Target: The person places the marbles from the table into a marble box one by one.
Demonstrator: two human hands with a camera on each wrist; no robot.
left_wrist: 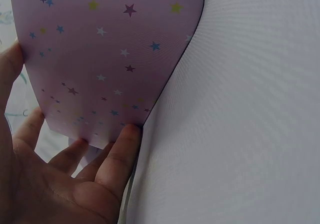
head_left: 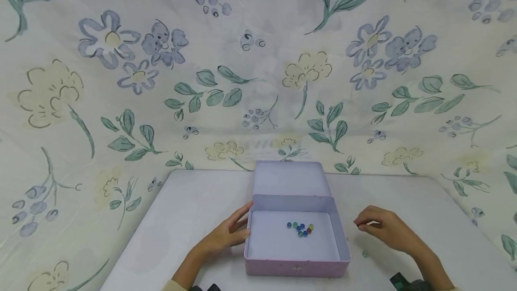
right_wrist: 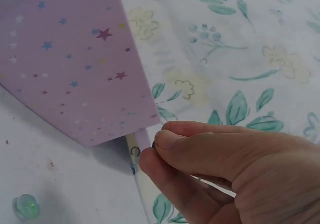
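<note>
A lilac box [head_left: 297, 268] stands on the table with its lid [head_left: 291, 178] raised at the back. Several glass marbles [head_left: 302, 227], blue, green, yellow-green and red, lie on its floor. My left hand [head_left: 224, 235] rests its spread fingertips against the box's left side, which carries printed stars [left_wrist: 130, 9]. To the right of the box, my right hand [head_left: 385, 228] pinches a small dark marble [right_wrist: 154, 145] between thumb and fingertips; the fingers hide most of it. A pale green marble [head_left: 365, 253] lies on the table below that hand.
The white table [head_left: 161, 219] extends to both sides of the box. Behind it hangs a cloth [head_left: 266, 89] with flowers and leaves. A dark wrist-worn device [head_left: 408, 283] shows at the right forearm.
</note>
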